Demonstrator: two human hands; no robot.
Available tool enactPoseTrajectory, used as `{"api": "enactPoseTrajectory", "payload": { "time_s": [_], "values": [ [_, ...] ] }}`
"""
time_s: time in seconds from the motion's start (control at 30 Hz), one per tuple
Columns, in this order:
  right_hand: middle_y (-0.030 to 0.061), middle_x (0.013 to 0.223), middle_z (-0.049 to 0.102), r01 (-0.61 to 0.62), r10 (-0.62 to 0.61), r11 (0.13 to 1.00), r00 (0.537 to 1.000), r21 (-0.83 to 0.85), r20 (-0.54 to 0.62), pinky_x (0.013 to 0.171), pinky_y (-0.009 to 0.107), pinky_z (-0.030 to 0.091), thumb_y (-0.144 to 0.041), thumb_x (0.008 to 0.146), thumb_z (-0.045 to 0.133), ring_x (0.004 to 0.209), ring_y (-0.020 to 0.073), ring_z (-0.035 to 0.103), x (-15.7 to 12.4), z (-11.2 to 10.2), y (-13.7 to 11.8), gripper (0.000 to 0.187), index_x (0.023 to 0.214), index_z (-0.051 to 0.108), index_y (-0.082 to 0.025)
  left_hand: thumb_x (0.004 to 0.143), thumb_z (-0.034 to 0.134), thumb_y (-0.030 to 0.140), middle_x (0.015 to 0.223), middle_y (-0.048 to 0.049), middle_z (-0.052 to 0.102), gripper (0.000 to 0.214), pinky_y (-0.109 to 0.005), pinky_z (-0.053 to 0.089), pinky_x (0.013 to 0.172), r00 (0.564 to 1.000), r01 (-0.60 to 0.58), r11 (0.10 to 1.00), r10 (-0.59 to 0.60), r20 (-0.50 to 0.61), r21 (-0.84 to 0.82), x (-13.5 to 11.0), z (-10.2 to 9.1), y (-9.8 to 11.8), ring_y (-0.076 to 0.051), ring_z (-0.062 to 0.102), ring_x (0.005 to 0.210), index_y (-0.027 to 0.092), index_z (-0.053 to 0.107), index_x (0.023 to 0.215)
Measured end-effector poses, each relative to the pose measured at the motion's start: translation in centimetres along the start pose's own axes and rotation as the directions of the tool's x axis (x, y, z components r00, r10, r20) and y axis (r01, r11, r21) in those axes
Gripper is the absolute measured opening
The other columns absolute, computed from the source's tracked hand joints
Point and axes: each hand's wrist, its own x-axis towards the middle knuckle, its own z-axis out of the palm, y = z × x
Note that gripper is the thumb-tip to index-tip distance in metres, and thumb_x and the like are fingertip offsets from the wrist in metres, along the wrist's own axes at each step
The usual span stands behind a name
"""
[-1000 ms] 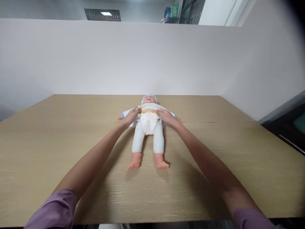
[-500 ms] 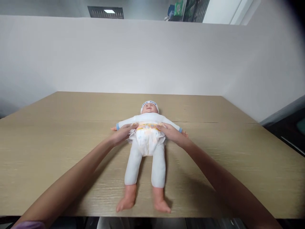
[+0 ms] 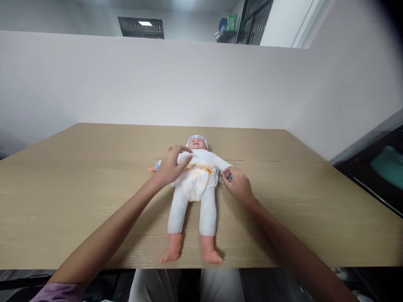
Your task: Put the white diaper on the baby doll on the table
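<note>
A light wooden table (image 3: 94,201) stands before a white partition wall (image 3: 157,79); a ceiling light (image 3: 145,23) glows far left.
</note>
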Motion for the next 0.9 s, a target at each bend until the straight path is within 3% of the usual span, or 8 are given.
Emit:
{"api": "enactPoseTrajectory", "payload": {
  "time_s": [0.07,0.13,0.27,0.47,0.67,0.8,0.9],
  "values": [
    [0.0027,0.076,0.067,-0.005,0.007,0.995,1.0,-0.096,0.021,0.071,0.031,0.04,-0.035,0.095,0.062,0.079,0.0225,0.062,-0.8,0.3,0.4,0.014,0.09,0.064,-0.022,0.102,0.051,0.043,0.126,-0.0063,0.069,0.028,-0.044,0.042,0.108,0.976,-0.18,0.979,0.166,0.141,0.094,-0.2,1.5,1.7,-0.027,0.056,0.12,0.024,0.067,0.115],
    [0.0034,0.08,0.067,-0.005,0.013,0.989,0.999,-0.149,0.053,0.072,0.031,0.039,-0.035,0.095,0.063,0.083,0.0232,0.061,-1.2,0.6,0.6,0.013,0.092,0.063,-0.023,0.101,0.054,0.044,0.127,-0.006,0.068,0.027,-0.047,0.04,0.107,0.949,-0.256,0.952,0.214,0.23,0.169,-0.3,3.2,2.4,-0.029,0.055,0.119,0.024,0.068,0.113],
    [0.0069,0.092,0.069,-0.061,0.079,0.978,0.994,-0.201,0.081,0.074,0.031,0.039,-0.039,0.097,0.064,0.09,0.0246,0.063,-1.5,1.0,0.6,0.019,0.091,0.059,-0.021,0.096,0.061,0.051,0.13,-0.0059,0.066,0.033,-0.051,0.04,0.1,0.964,-0.203,0.931,0.136,0.229,0.303,0.1,5.7,1.9,-0.033,0.051,0.118,0.025,0.068,0.114],
    [0.0078,0.092,0.068,-0.158,0.18,0.974,0.974,-0.162,0.134,0.069,0.031,0.035,-0.048,0.092,0.067,0.086,0.024,0.062,-1.6,1.1,0.9,0.032,0.082,0.054,-0.022,0.088,0.069,0.051,0.13,-0.0062,0.064,0.037,-0.05,0.039,0.098,0.969,-0.177,0.914,0.098,0.225,0.365,0.5,6.0,1.5,-0.034,0.05,0.113,0.026,0.067,0.116],
    [-0.0028,0.06,0.047,-0.234,0.171,0.962,0.919,0.141,0.356,0.061,0.029,0.028,-0.052,0.096,0.05,0.062,0.0164,0.046,-0.7,-0.7,1.4,0.042,0.066,0.048,-0.023,0.086,0.069,0.06,0.132,-0.0075,0.063,0.047,-0.052,0.038,0.098,0.971,-0.152,0.908,0.064,0.229,0.391,0.5,6.1,1.7,-0.035,0.049,0.114,0.026,0.067,0.117],
    [-0.0062,0.059,0.041,-0.217,0.055,0.894,0.921,0.391,0.386,0.061,0.027,0.031,-0.058,0.095,0.05,0.06,0.0139,0.042,0.6,-1.8,0.3,0.044,0.069,0.047,-0.023,0.084,0.071,0.062,0.13,-0.0077,0.063,0.05,-0.052,0.038,0.098,0.971,-0.137,0.911,0.046,0.234,0.388,0.4,6.1,1.6,-0.036,0.049,0.115,0.026,0.066,0.119],
    [-0.0063,0.061,0.044,-0.218,0.015,0.856,0.917,0.469,0.399,0.06,0.027,0.032,-0.055,0.095,0.05,0.06,0.0132,0.042,2.2,-1.4,-1.6,0.041,0.07,0.047,-0.022,0.083,0.072,0.059,0.132,-0.0071,0.062,0.049,-0.051,0.037,0.099,0.972,-0.134,0.917,0.049,0.229,0.375,0.4,6.1,1.7,-0.036,0.049,0.117,0.027,0.066,0.12]
  ]
}}
